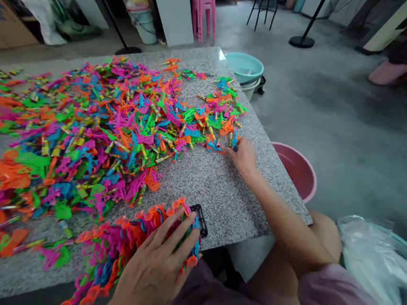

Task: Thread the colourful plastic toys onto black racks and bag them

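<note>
My left hand point(160, 255) lies over a tightly packed row of small plastic toy guns point(125, 236) in pink, orange, blue and green. Its fingers bend over the row's right end, and the thumb is hidden. Orange round ends line the top of the row, which lies at the table's near edge. Beside that end, a black openwork plastic piece point(199, 220) pokes out. Farther off, my right hand point(244, 157) pinches a blue toy gun point(234, 138) at the right border of a large loose heap of toy guns point(120, 121).
The heap spreads over a speckled grey stone table point(218, 187). Beside its right edge stand a pink tub point(311, 181) and a light blue basin point(245, 66). Clear plastic bags point(369, 252) sit at the lower right. Pink stools point(205, 3) stand behind.
</note>
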